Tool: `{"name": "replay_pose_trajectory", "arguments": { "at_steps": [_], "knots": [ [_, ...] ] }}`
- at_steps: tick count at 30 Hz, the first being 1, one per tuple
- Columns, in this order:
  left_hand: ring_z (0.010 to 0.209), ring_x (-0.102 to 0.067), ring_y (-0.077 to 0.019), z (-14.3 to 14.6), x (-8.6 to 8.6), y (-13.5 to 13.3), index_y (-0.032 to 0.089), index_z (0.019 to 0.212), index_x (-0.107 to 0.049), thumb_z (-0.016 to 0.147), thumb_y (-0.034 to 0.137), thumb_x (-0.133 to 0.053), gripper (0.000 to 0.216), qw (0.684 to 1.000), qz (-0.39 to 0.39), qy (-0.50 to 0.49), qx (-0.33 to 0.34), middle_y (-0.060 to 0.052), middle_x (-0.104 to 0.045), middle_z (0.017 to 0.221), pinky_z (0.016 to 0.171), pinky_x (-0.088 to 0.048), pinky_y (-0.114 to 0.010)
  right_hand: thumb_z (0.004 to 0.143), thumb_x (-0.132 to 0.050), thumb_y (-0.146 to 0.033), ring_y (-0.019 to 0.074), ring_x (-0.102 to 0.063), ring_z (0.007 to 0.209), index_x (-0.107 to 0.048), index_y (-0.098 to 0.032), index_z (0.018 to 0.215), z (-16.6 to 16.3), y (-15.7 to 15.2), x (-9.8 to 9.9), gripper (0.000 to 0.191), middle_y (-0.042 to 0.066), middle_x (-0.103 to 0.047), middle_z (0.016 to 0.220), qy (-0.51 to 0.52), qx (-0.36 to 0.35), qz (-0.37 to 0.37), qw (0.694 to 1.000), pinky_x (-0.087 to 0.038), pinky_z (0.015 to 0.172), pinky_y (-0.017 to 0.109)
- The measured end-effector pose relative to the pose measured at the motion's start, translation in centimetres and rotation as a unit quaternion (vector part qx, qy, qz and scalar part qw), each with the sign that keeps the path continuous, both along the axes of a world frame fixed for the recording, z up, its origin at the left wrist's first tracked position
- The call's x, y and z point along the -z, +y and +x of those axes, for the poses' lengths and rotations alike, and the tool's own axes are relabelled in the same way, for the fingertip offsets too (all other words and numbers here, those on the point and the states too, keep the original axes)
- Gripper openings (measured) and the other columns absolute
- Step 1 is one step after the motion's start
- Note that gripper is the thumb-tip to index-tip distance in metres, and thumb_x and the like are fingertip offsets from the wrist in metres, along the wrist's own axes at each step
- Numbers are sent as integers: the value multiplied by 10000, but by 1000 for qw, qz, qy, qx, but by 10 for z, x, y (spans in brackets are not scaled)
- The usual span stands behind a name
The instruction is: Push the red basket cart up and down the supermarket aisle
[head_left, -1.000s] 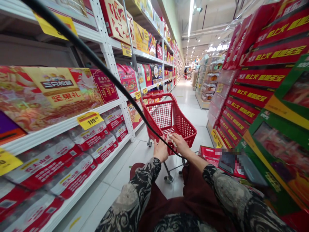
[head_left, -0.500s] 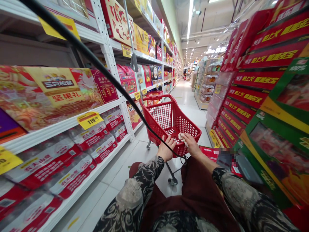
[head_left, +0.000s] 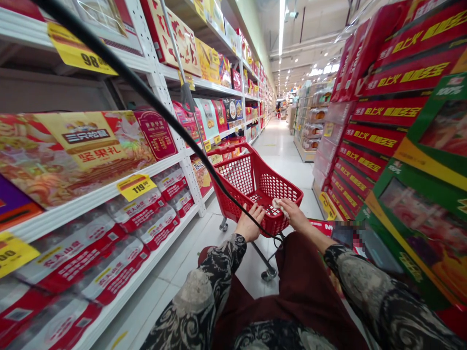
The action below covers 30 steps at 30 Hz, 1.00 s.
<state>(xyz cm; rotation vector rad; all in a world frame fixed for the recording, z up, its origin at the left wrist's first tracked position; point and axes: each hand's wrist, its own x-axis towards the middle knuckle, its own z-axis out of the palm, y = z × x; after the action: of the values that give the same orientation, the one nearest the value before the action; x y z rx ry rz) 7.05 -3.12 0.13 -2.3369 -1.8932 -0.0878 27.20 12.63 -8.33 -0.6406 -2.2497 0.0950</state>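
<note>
A red plastic shopping cart [head_left: 280, 187] with a mesh basket stands close in front of my knees. Nothing shows inside the basket. My left hand [head_left: 250, 224] lies over the near left part of its rim, fingers stretched and slightly apart. On the right, my right hand [head_left: 296, 216] presses a crumpled white cloth [head_left: 279, 204] against the near rim of the basket. The fingertips are partly hidden by the cloth. A black cable [head_left: 171, 121] crosses the view in front of the cart and ends near its lower edge.
White shelves [head_left: 156, 87] with gift boxes [head_left: 91, 141] and packs of bottled drinks [head_left: 124, 262] line the left. Stacked red cartons [head_left: 386, 112] and green boxes [head_left: 419, 218] stand close on the right. A tiled aisle [head_left: 273, 141] runs ahead between them.
The right hand and cloth have shifted slightly along the cart's rim. The cart sits a little further left in view, and the view has tilted slightly. My left hand stays on the rim.
</note>
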Motion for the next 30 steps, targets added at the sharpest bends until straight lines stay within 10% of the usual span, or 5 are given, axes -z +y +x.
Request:
{"name": "replay_pose_trajectory", "arguments": {
  "at_steps": [5, 17, 30],
  "knots": [
    [1414, -145, -288, -27, -12, 38, 140, 1441, -235, 769, 279, -482, 730, 993, -26, -10, -113, -121, -204, 1535, 1111, -139, -592, 825, -424, -121, 236, -507, 1181, -562, -169, 1229, 8, 26, -7, 430, 141, -564, 1245, -13, -8, -12, 1000, -430, 996, 465],
    [1416, -141, -272, -40, -7, 86, 205, 1451, -211, 729, 200, -490, 774, 994, -53, -7, -100, -97, -173, 1546, 1109, -97, -600, 746, -408, -38, 243, -500, 1210, -577, -175, 1228, -9, 61, -11, 529, 115, -553, 1281, 31, 102, -76, 991, -439, 1012, 437],
    [1396, -196, -294, -50, -7, 100, 182, 1422, -300, 764, 237, -456, 678, 991, -36, -15, -125, -110, -270, 1515, 1098, -160, -599, 920, -404, -116, 239, -379, 1319, -528, -176, 1280, -57, 2, 0, 385, 112, -560, 1297, -86, -100, 113, 985, -358, 1074, 490]
  ]
}}
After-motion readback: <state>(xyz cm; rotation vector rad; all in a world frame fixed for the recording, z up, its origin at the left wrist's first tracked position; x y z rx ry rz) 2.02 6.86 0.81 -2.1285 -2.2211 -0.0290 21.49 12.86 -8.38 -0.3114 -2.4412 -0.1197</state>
